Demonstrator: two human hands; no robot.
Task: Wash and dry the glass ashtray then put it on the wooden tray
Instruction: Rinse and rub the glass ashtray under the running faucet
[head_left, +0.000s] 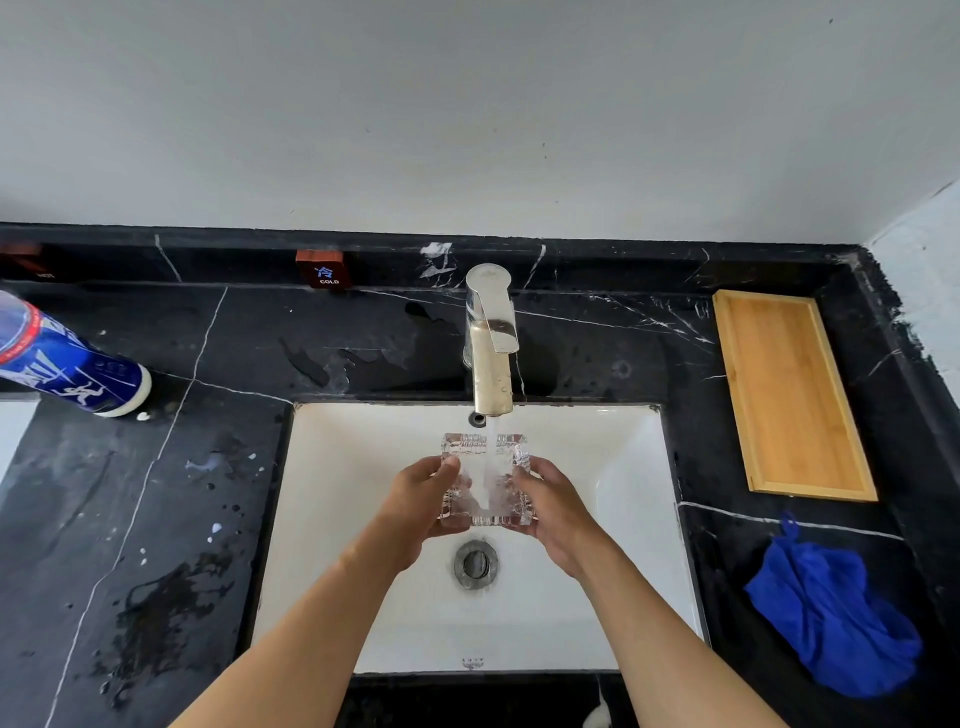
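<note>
A square ribbed glass ashtray (485, 449) is held over the white sink (631, 467), under the water running from the steel faucet (491, 338). My left hand (421, 499) grips its left side and my right hand (553, 506) grips its right side. The stream falls into the ashtray's middle. A wooden tray (789, 395) with nothing on it lies on the black counter to the right of the sink. A crumpled blue cloth (836, 618) lies on the counter in front of the tray.
The black marble counter (156, 519) left of the sink has wet patches and drops. A blue and white bottle (67, 364) lies at the far left. A drain plug (475, 564) sits in the sink below my hands. A "COLD" tag (324, 270) stands at the backsplash.
</note>
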